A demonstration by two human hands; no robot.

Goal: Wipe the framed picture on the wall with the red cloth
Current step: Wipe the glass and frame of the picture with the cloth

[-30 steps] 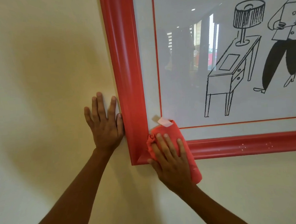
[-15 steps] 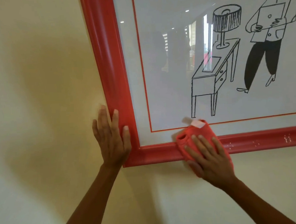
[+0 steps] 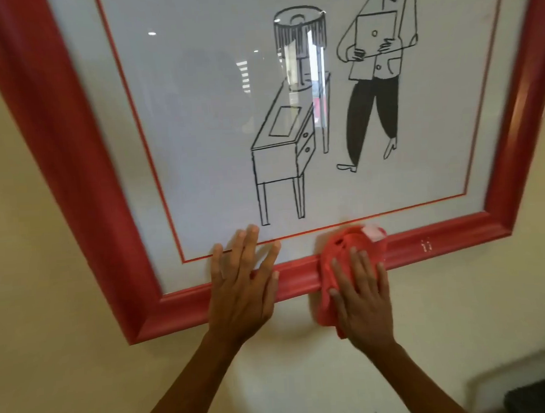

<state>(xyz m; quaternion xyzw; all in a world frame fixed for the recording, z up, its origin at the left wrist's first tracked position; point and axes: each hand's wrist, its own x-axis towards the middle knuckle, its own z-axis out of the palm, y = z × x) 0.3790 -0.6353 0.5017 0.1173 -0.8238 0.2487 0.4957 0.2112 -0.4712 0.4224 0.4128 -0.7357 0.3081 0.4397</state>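
Observation:
A large picture in a red frame (image 3: 73, 172) hangs on a cream wall; behind its glass is a line drawing of a desk, a lamp and a figure. My right hand (image 3: 363, 299) presses a crumpled red cloth (image 3: 346, 246) with a white tag against the frame's bottom rail, right of the middle. My left hand (image 3: 242, 287) lies flat with fingers spread on the same rail, fingertips reaching onto the glass, just left of the cloth.
The cream wall (image 3: 36, 360) surrounds the frame. A dark object (image 3: 540, 394) shows at the bottom right corner. Small white marks (image 3: 426, 245) sit on the rail right of the cloth. The glass reflects room lights.
My right hand has slid the cloth rightward along the bottom rail from the lower left corner. My left hand left the wall beside the frame and now rests on the bottom rail.

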